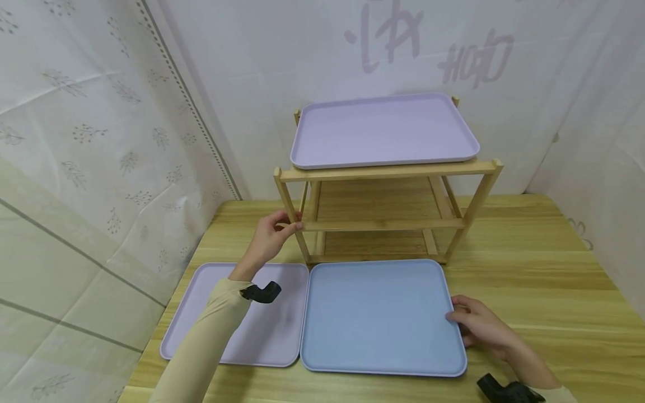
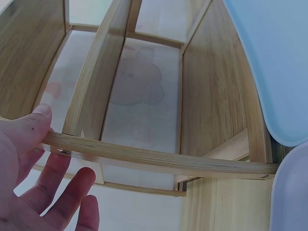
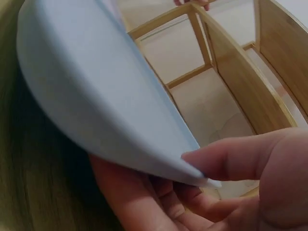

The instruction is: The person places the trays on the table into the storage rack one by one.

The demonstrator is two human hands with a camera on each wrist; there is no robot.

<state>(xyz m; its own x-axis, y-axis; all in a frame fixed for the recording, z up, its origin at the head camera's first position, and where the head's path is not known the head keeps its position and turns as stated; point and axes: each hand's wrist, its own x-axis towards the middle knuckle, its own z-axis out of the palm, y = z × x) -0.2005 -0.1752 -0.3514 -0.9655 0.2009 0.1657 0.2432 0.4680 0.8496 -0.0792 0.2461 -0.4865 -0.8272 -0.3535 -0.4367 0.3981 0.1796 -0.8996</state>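
My left hand [image 1: 269,238] pinches the front left post of a wooden three-tier rack [image 1: 383,225], thumb in front and fingers behind, as the left wrist view shows. At the right edge of a blue tray [image 1: 378,319], my right hand [image 1: 481,324] grips the rim, its thumb on top and fingers underneath. In the right wrist view that blue tray [image 3: 110,86] shows its raised rim and part of its side. A lilac tray [image 1: 385,131] rests on the rack's top tier. The two lower tiers hold nothing.
Beneath my left forearm a second lilac tray [image 1: 272,336] lies on the wooden table [image 1: 544,268], side by side with the blue one. White patterned cloth [image 1: 126,112] hangs at the back and sides. Each wrist wears a black strap mount [image 1: 262,292].
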